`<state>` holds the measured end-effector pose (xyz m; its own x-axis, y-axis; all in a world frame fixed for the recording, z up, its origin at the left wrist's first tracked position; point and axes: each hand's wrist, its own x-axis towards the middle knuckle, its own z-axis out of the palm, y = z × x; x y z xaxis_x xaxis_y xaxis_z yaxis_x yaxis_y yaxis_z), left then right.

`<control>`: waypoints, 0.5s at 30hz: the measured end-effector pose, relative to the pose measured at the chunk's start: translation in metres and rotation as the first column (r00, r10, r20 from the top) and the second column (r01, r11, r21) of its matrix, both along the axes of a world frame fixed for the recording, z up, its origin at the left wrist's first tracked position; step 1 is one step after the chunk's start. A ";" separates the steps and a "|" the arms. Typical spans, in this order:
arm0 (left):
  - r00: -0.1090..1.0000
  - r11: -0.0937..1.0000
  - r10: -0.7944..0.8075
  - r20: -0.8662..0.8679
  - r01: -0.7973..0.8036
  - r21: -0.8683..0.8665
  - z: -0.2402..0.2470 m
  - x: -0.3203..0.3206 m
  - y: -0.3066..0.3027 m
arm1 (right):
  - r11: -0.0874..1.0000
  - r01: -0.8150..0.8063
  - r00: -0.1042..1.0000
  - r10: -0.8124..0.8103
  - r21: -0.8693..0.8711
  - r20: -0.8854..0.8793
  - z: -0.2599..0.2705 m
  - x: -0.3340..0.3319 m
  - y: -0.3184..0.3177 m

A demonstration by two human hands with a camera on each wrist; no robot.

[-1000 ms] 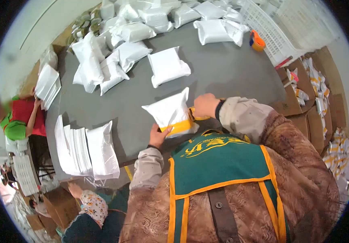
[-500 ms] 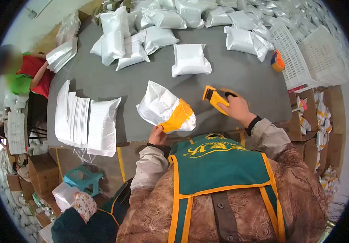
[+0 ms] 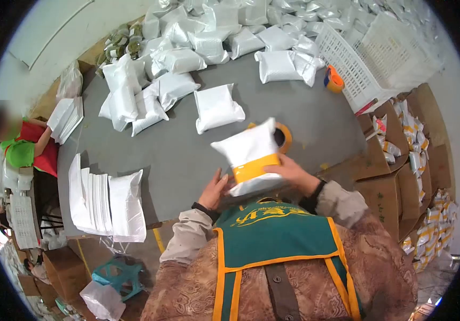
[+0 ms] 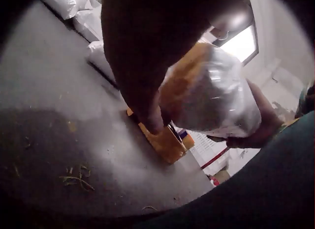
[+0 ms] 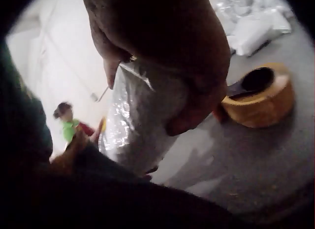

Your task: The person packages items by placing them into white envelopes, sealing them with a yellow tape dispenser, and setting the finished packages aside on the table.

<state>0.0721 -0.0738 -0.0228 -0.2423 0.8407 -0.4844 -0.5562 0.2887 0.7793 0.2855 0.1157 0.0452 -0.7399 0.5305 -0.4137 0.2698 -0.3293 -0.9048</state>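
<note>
A white package (image 3: 251,144) with a yellow tape band (image 3: 255,167) is held just above the table's near edge. The right hand (image 3: 296,175) grips its right side, thumb over the front; in the right wrist view its fingers curl round the package (image 5: 142,111). At the lower left side, the left hand (image 3: 215,190) touches the package, fingers extended and partly hidden. An orange tape dispenser (image 3: 286,138) lies behind the package, its roll (image 5: 263,103) visible in the right wrist view.
White packages (image 3: 219,107) cover the back and left of the grey table (image 3: 315,123). Flat white bags (image 3: 99,200) stand at left; a person (image 3: 24,144) handles more. An orange tape roll (image 3: 334,79) and white crate (image 3: 358,72) are at back right, cartons (image 3: 382,198) at right.
The right hand has let go of the tape dispenser and taken hold of the package. The package has moved right and turned, and the left hand's fingers have spread. The head view has shifted.
</note>
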 end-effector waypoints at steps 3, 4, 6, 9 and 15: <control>0.990 0.996 -0.068 -0.121 0.060 -0.065 -0.009 -0.023 0.009 | 0.969 0.208 0.977 -0.213 0.135 0.023 0.081 0.091 0.043; 0.991 0.996 -0.023 -0.132 0.012 -0.084 -0.020 -0.038 0.012 | 0.897 0.309 0.949 -0.315 0.317 -0.035 0.111 0.125 0.058; 0.987 0.989 0.055 -0.152 -0.074 -0.128 -0.030 -0.070 0.020 | 0.721 0.632 0.765 -0.525 0.282 -0.373 0.114 0.226 0.140; 0.948 0.973 0.125 -0.294 -0.175 -0.150 -0.028 -0.113 0.044 | 0.241 0.905 0.415 -0.689 0.351 -0.595 0.205 0.309 0.204; 0.589 0.933 0.139 -0.796 -0.347 -0.094 -0.043 -0.144 0.117 | 0.650 0.356 0.879 -0.477 0.671 -0.005 0.116 0.210 0.207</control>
<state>-0.0717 0.0433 -0.0657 -0.7877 0.5903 -0.1761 0.1408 0.4508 0.8815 0.4953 0.3223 0.1612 -0.3302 0.9424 0.0533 0.4066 0.1929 -0.8930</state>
